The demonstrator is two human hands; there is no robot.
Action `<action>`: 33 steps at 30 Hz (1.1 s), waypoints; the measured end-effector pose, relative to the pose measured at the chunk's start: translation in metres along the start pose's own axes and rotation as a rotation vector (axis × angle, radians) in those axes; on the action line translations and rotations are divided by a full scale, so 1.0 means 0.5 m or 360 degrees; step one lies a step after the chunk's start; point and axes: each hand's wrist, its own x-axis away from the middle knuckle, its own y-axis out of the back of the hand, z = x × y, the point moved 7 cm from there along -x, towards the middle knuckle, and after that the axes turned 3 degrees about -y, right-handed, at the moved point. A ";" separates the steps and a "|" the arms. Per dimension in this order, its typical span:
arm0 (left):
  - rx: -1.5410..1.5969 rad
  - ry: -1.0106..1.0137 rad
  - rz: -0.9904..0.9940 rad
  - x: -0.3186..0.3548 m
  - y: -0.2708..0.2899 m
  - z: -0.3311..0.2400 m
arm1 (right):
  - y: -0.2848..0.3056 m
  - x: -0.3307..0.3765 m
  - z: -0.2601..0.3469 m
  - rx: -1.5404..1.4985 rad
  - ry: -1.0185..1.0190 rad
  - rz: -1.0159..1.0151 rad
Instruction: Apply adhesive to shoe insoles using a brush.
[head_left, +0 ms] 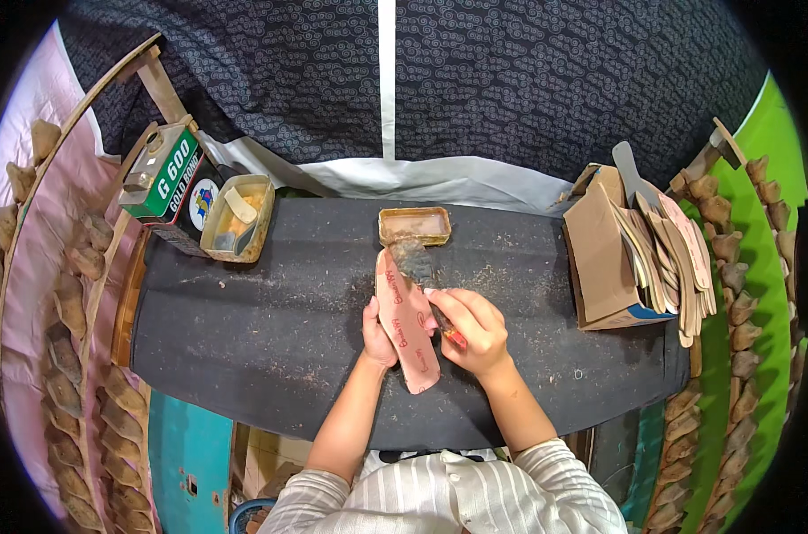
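Note:
A pink shoe insole [402,320] with red printing on its face is held up over the middle of the dark bench. My left hand [379,336] grips it from its left edge, fingers hidden behind it. On its right side, my right hand [475,331] is closed round a slim tool [448,327] with a dark and red handle; its working end is not clear. Just beyond the insole's far end is a grey-brown, smeared patch [413,260]. Touching that patch, a shallow rectangular tray [414,226] with a crusted rim holds something pale.
A green and black metal can [170,189] stands at the back left, beside a yellowish tub [240,220] with tools inside. At right, a cardboard box [600,254] holds several insoles [680,258]. Racks of shoe lasts [65,356] flank both sides. Scraps dot the black cloth [279,311].

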 end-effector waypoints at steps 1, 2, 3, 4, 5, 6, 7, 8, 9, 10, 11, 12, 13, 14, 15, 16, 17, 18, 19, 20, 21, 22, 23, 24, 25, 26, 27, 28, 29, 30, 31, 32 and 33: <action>0.0267 -0.0009 0.0105 0.000 -0.003 -0.001 | 0.000 0.002 0.000 0.0000 0.0003 0.0000; 0.0267 -0.0012 0.0107 0.001 0.003 0.000 | -0.007 0.009 0.007 -0.0081 0.0088 0.0097; 0.0078 0.0037 0.0008 -0.003 -0.004 0.000 | -0.013 0.016 0.014 -0.0155 0.0169 0.0197; -0.0111 0.0086 -0.0091 -0.005 -0.004 0.002 | -0.015 0.019 0.021 -0.0238 0.0215 0.0278; -0.0106 0.0087 -0.0087 -0.007 -0.002 0.004 | -0.012 0.017 0.022 -0.0232 0.0216 0.0279; -0.0105 0.0073 -0.0044 -0.007 -0.006 0.000 | -0.009 0.016 0.023 -0.0233 0.0206 0.0282; -0.0103 0.0059 -0.0001 -0.006 -0.011 -0.003 | -0.006 0.013 0.025 -0.0233 0.0197 0.0284; -0.0165 0.0039 -0.0069 -0.002 -0.010 -0.002 | 0.003 0.002 0.021 -0.0150 0.0162 0.0192; -0.0227 0.0020 -0.0136 0.000 -0.019 -0.005 | 0.008 -0.001 0.007 -0.0050 0.0108 0.0152; -0.0159 0.0063 -0.0057 0.002 -0.022 -0.002 | 0.011 -0.007 -0.002 0.0013 0.0050 0.0111; -0.0091 0.0105 0.0022 0.004 -0.025 0.002 | 0.015 -0.012 -0.010 0.0076 -0.0008 0.0070; -0.0090 0.0107 0.0026 0.003 -0.036 0.000 | 0.014 -0.010 -0.017 0.0140 -0.0006 0.0061; -0.0132 0.0100 -0.0102 0.004 -0.041 -0.002 | 0.016 -0.009 -0.015 0.0145 -0.0006 0.0059; -0.0175 0.0094 -0.0229 0.004 -0.039 -0.004 | 0.015 -0.005 -0.008 0.0134 0.0040 0.0096; -0.0175 0.0089 -0.0228 0.005 -0.027 -0.006 | 0.013 -0.002 0.002 0.0116 0.0090 0.0133; -0.0229 0.0069 -0.0038 0.005 -0.023 -0.011 | 0.015 0.004 0.011 0.0133 0.0184 0.0104; -0.0284 0.0049 0.0152 0.006 -0.025 -0.012 | 0.018 0.002 0.014 0.0132 0.0188 0.0103; -0.0303 0.0053 0.0072 0.008 -0.034 -0.016 | 0.024 -0.001 0.017 0.0091 0.0173 0.0101; -0.0301 0.0055 0.0072 0.009 -0.032 -0.013 | 0.029 -0.003 0.019 0.0050 0.0157 0.0098; -0.0258 0.0075 0.0079 0.009 -0.029 -0.008 | 0.037 -0.004 0.017 0.0041 0.0142 0.0064; -0.0214 0.0092 0.0087 0.009 -0.032 -0.005 | 0.038 -0.002 0.018 0.0042 0.0144 0.0064; -0.0213 0.0091 0.0088 0.008 -0.035 -0.003 | 0.044 0.000 0.018 0.0067 0.0129 0.0001; -0.0187 0.0069 0.0007 0.008 -0.033 -0.004 | 0.049 0.002 0.018 0.0092 0.0115 -0.0063; -0.0158 0.0052 -0.0073 0.009 -0.034 -0.004 | 0.045 0.004 0.017 0.0137 0.0166 0.0022; -0.0155 0.0056 -0.0070 0.009 -0.043 -0.004 | 0.044 0.001 0.017 0.0143 0.0165 0.0022; -0.0110 0.0053 -0.0117 0.010 -0.049 -0.006 | 0.035 -0.005 0.017 0.0116 0.0130 0.0086; -0.0068 0.0045 -0.0164 0.010 -0.050 -0.009 | 0.027 -0.010 0.017 0.0085 0.0100 0.0147; -0.0069 0.0044 -0.0160 0.009 -0.041 -0.010 | 0.025 -0.010 0.015 0.0075 0.0088 0.0174; -0.0070 0.0045 -0.0031 0.008 -0.036 -0.009 | 0.028 -0.009 0.014 0.0077 0.0090 0.0172; -0.0070 0.0046 0.0096 0.007 -0.045 -0.011 | 0.030 -0.005 0.012 0.0032 0.0071 0.0207; -0.0069 0.0046 0.0099 0.006 -0.044 -0.011 | 0.032 -0.003 0.009 -0.0012 0.0051 0.0242; -0.0080 0.0051 -0.0005 0.005 -0.035 -0.010 | 0.035 -0.005 0.010 -0.0010 0.0052 0.0240; -0.0090 0.0058 -0.0107 0.004 -0.031 -0.010 | 0.040 -0.008 0.007 -0.0053 0.0007 0.0249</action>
